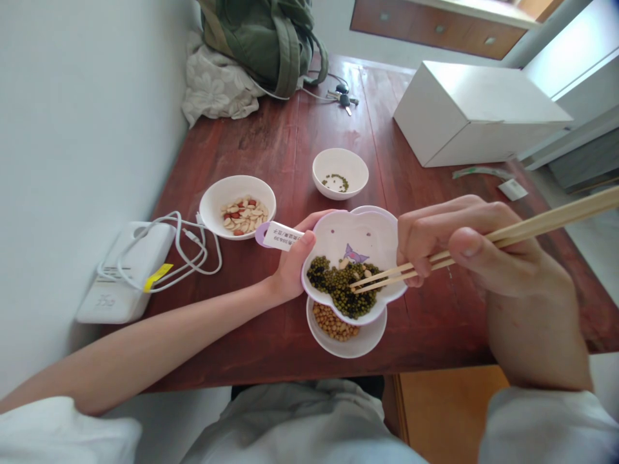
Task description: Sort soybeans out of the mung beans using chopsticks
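Observation:
My left hand grips the side of a flower-shaped bowl by its purple, labelled handle and tilts it toward me. Green mung beans and a few pale pieces lie in its lower part. In my right hand is a pair of wooden chopsticks, their tips among the mung beans. Partly hidden below the flower-shaped bowl, a white bowl holds yellow soybeans. To the left, a white bowl contains peanuts. Another white bowl behind has some green beans inside.
A white power bank with a coiled cable lies at the left by the wall. Farther back are a green backpack, a patterned cloth and keys. A white box stands at the right on the wooden table.

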Demonstrator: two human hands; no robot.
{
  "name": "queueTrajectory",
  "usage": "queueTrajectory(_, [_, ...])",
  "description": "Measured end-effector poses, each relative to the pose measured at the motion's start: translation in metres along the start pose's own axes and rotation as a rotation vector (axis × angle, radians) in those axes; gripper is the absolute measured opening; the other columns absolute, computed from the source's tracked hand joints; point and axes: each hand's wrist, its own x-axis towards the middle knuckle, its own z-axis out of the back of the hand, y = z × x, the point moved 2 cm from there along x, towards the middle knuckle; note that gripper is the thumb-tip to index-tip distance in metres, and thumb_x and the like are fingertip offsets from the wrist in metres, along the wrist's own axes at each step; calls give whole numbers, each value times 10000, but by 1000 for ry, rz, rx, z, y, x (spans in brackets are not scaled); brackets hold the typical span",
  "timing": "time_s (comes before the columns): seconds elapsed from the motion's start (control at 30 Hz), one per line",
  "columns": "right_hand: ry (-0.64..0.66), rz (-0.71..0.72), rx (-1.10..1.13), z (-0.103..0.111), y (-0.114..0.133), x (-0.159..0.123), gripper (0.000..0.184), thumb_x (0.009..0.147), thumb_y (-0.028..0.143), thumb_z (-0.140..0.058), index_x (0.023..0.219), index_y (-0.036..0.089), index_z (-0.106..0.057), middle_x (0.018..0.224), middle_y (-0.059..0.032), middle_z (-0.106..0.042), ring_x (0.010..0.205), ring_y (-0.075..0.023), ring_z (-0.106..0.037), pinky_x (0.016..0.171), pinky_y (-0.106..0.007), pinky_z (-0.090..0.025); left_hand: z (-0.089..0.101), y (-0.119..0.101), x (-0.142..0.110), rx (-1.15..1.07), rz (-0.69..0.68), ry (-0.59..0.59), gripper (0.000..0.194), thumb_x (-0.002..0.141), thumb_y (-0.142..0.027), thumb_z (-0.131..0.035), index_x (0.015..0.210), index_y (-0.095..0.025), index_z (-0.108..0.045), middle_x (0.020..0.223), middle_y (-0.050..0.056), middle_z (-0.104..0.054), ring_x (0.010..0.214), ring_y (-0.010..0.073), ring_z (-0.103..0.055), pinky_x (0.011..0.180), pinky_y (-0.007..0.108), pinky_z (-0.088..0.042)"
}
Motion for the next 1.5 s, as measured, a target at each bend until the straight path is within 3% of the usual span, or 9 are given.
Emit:
queueTrajectory(0.73, [-3, 19, 11, -1, -4, 0, 511, 1157, 435, -581, 742, 164, -706, 694, -56, -686, 617, -146, -616, 627, -301, -461, 1, 0, 0, 6, 0, 14, 539, 1005, -647, -672, 1268, -193, -795, 1284, 153, -811, 1336, 411, -713, 1108, 521, -573])
queueTrajectory(0.93, [-101, 9, -28, 0, 9, -12, 614, 1160, 535, -439, 749, 163, -702, 732, -72, -725, 649, -169, -714, 625, -305, -569, 0, 0, -1, 13, 16, -6, 565, 989, -678, -674, 1278, -209, -798, 1241, 143, -828, 1291, 415, -748, 1075, 539, -605])
queueTrajectory(1.07, [-59, 40, -32, -1, 17, -18, 640, 1146, 599, -418, 776, 174, -722, 720, -56, -722, 633, -178, -737, 604, -313, -613, 1, 1, 0, 9, 8, 8, 580, 986, -689, -683, 1283, -206, -801, 1223, 157, -834, 1272, 424, -757, 1063, 548, -610])
queueTrajectory(1.2, [-174, -24, -162, 6, 11, -16, 614, 1128, 612, -483, 759, 188, -730, 753, -90, -746, 669, -218, -740, 584, -343, -576, 1, 0, -1, 25, -2, -4, 599, 989, -682, -683, 1292, -175, -787, 1237, 167, -828, 1261, 419, -760, 1063, 547, -607])
queueTrajectory(1.5, [-108, -18, -297, 14, 2, -9, 632, 1155, 595, -439, 759, 165, -678, 740, -84, -708, 639, -165, -688, 590, -305, -526, 1, 1, -1, 25, 14, -20, 612, 967, -710, -684, 1253, -176, -774, 1210, 167, -822, 1284, 457, -733, 1062, 578, -605])
